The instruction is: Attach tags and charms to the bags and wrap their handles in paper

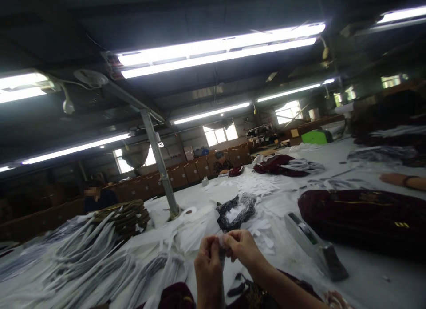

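Note:
My left hand (208, 267) and my right hand (246, 251) meet at the lower middle, fingers closed in pinches. Between their fingertips is a small, thin pale piece (221, 239), too blurred to name exactly. Just beyond my fingers lies a dark speckled bag (246, 207) with white pieces in its opening. Several white cut-out pieces (262, 235) are spread beside it. Below my hands, partly hidden by my forearms, are dark maroon cloth items (178, 296), one with a gold pattern.
At right, a grey tape dispenser (316, 247) stands by a large maroon bag (359, 211); another person's hand (394, 179) rests beyond. Left are long white straps (100, 269) and stacked olive items (128, 218). A metal post (159, 162) rises behind. Two people sit farther back.

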`<act>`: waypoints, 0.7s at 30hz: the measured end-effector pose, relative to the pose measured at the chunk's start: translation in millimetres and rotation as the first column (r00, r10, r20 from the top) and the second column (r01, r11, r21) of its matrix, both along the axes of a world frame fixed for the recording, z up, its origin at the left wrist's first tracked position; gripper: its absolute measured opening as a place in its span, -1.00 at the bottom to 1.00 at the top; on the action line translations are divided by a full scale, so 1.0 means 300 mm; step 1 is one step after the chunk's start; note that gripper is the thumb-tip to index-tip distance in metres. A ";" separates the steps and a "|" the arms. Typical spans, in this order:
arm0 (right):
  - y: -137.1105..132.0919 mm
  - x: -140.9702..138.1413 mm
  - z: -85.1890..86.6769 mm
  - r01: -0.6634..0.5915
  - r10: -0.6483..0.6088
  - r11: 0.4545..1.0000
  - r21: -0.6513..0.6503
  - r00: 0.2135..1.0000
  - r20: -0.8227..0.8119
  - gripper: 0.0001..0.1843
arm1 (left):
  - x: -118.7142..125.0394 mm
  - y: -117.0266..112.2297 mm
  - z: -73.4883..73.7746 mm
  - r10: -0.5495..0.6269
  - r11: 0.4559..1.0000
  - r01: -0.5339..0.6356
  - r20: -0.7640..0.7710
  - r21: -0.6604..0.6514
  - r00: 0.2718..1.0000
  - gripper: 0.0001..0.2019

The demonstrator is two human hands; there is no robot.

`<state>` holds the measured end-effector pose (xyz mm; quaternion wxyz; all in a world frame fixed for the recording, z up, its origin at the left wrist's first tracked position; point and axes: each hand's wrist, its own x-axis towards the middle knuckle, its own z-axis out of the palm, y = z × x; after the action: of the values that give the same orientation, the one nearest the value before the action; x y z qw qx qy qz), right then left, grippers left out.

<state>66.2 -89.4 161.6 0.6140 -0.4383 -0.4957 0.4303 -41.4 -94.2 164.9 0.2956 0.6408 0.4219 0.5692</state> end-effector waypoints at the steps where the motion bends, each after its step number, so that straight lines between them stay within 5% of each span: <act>1: -0.005 0.000 0.005 0.008 -0.008 1.000 0.002 1.000 0.004 -0.72 | -0.001 -0.003 0.001 -0.007 1.000 0.007 -0.004 0.002 1.000 -0.75; 8: -0.020 -0.015 0.028 0.094 -0.094 0.996 0.012 0.996 -0.004 -0.69 | -0.005 -0.011 0.034 -0.069 0.995 0.075 0.092 -0.067 0.993 -0.64; 14: 0.012 -0.030 0.032 0.112 -0.112 0.993 0.039 0.994 -0.010 -0.64 | -0.047 0.110 0.106 -0.266 0.895 0.329 0.233 -0.300 0.935 -0.69; 17: 0.040 -0.016 0.038 0.113 -0.115 0.993 0.045 0.992 0.045 -0.62 | -0.049 0.155 0.137 -0.277 0.871 0.345 0.232 -0.350 0.933 -0.75; 21: 0.058 0.046 0.111 0.217 -0.313 0.910 0.353 0.919 0.241 -0.70 | -0.040 0.181 0.178 -0.265 0.861 0.336 0.229 -0.381 0.937 -0.78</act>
<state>80.0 -72.1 194.9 0.6498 -0.4557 -0.5791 0.1864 -53.3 -39.9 218.2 0.5446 0.5708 0.4007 0.4659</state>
